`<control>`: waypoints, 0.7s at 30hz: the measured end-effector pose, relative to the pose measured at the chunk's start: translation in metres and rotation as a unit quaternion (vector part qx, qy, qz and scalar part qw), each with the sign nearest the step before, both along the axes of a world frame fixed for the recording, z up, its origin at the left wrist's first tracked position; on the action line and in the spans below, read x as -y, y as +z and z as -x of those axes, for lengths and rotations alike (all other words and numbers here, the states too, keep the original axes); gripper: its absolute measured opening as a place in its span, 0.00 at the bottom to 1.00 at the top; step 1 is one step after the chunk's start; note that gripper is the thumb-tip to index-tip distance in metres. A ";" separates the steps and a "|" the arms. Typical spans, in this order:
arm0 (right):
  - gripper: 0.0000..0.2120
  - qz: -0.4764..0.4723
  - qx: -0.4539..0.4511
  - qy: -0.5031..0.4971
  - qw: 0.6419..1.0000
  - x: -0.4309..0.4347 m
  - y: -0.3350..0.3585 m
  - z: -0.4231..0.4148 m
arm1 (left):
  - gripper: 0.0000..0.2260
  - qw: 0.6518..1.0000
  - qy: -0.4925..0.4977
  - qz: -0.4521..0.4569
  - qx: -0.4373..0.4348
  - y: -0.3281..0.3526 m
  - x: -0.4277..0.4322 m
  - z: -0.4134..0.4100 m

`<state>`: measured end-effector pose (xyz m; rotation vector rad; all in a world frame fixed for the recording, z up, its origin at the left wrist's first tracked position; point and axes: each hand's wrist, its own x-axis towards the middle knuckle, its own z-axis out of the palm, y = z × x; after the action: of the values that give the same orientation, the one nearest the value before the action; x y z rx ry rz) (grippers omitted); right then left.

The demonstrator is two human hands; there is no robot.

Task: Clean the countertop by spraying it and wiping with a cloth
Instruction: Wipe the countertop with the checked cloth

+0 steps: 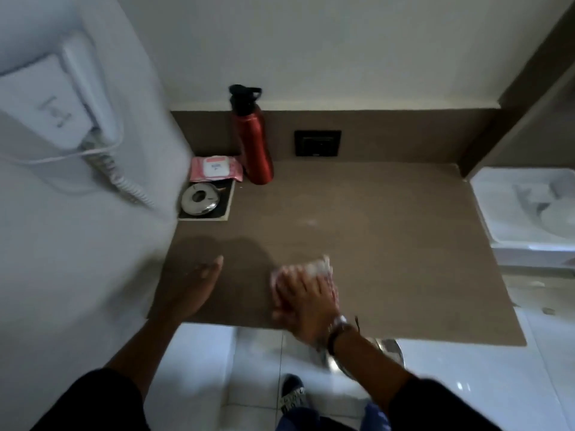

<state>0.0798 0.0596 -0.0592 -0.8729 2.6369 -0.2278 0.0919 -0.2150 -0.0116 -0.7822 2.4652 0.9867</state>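
The brown countertop (389, 231) fills the middle of the view. My right hand (306, 301) presses flat on a pale cloth (314, 267) near the counter's front edge; the cloth shows past my fingers and is blurred. My left hand (194, 286) lies flat on the counter at the front left, fingers together and extended, holding nothing. A faint whitish patch (309, 223) marks the counter beyond the cloth. No spray bottle is in view.
A red metal bottle with a black cap (253, 141) stands at the back left by the wall. Beside it lie a pink wipes pack (215, 168) and a steel lid on a dark tray (200, 199). A black socket (317, 143) sits in the backsplash. A white basin (525, 209) adjoins on the right.
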 end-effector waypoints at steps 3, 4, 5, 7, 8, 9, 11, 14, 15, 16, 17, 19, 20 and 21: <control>0.32 0.032 -0.020 0.024 0.999 -0.033 -0.009 -0.039 | 0.21 0.997 0.022 0.006 -0.079 0.005 -0.011 -0.048; 0.31 0.026 -0.029 0.003 0.999 -0.046 -0.010 -0.038 | 0.20 0.992 0.043 0.015 -0.114 0.003 -0.009 -0.070; 0.32 0.009 -0.028 -0.025 0.999 -0.055 -0.011 -0.029 | 0.19 0.987 0.066 0.026 -0.145 -0.001 -0.006 -0.092; 0.33 -0.028 -0.029 -0.064 0.997 -0.054 -0.007 0.001 | 0.21 0.985 0.099 0.044 -0.136 -0.010 0.001 -0.131; 0.35 -0.035 -0.032 -0.070 0.996 -0.044 -0.005 0.017 | 0.24 0.987 0.105 0.048 -0.114 -0.014 0.002 -0.147; 0.36 -0.039 -0.028 -0.063 0.997 -0.028 -0.003 0.033 | 0.27 0.988 0.107 0.051 -0.102 -0.020 0.003 -0.160; 0.39 -0.043 -0.020 -0.009 0.999 0.014 -0.001 0.060 | 0.31 0.986 0.124 0.043 -0.100 -0.028 0.003 -0.179; 0.42 -0.026 -0.013 0.081 0.996 0.093 -0.001 0.076 | 0.30 0.979 0.165 0.025 -0.118 -0.031 -0.001 -0.196; 0.42 -0.017 -0.003 0.091 0.996 0.120 -0.002 0.075 | 0.30 0.977 0.176 0.020 -0.122 -0.031 -0.002 -0.200; 0.42 -0.010 0.009 0.092 0.996 0.146 -0.003 0.072 | 0.30 0.975 0.186 0.014 -0.120 -0.032 -0.002 -0.204; 0.42 -0.007 0.019 0.088 0.996 0.170 -0.004 0.069 | 0.29 0.974 0.192 0.011 -0.116 -0.033 -0.002 -0.208; 0.43 -0.007 0.019 0.083 0.996 0.209 -0.006 0.063 | 0.29 0.973 0.197 0.007 -0.116 -0.036 -0.001 -0.214; 0.43 -0.009 0.015 0.082 0.997 0.225 -0.006 0.062 | 0.29 0.973 0.198 0.005 -0.117 -0.037 0.000 -0.217; 0.43 -0.012 0.011 0.079 0.997 0.239 -0.006 0.061 | 0.30 0.974 0.196 0.004 -0.116 -0.039 0.000 -0.219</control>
<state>0.0187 -0.1790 -0.0649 -1.0577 2.5300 -0.1652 0.3113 -0.2149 -0.0504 -1.2549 2.5630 1.2679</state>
